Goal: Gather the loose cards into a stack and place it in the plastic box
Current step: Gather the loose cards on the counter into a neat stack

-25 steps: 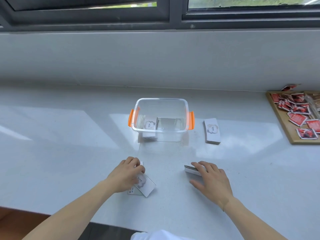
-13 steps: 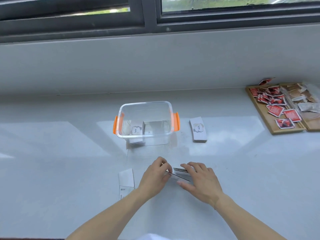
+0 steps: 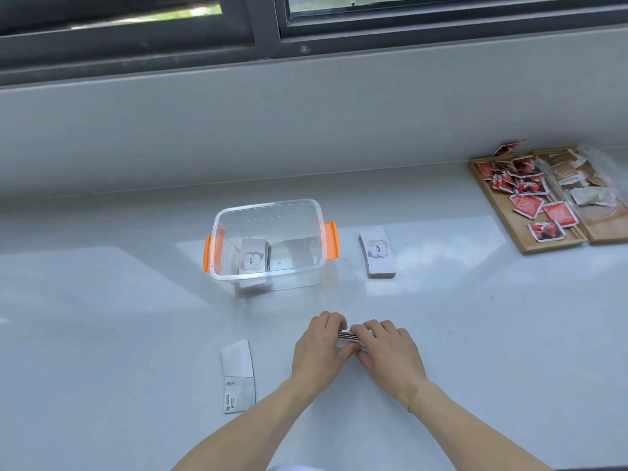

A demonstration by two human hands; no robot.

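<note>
A clear plastic box [image 3: 217, 246] with orange handles stands on the white counter, with one card stack [image 3: 252, 259] lying inside at its left. My left hand [image 3: 319, 351] and my right hand [image 3: 390, 355] meet in front of the box, both closed around a small card stack [image 3: 347, 335] whose edge shows between the fingers. Two loose cards [image 3: 238, 379] lie overlapping to the left of my left hand. Another stack [image 3: 377, 251] rests on the counter right of the box.
A wooden tray [image 3: 499, 212] of red packets and a second tray [image 3: 608, 229] of pale packets sit at the far right. A grey wall ledge and window frame run along the back. The counter's front edge is near my forearms.
My left hand left two cards behind and carried one rightward to the stack under my right hand. Both hands now close together on that stack.
</note>
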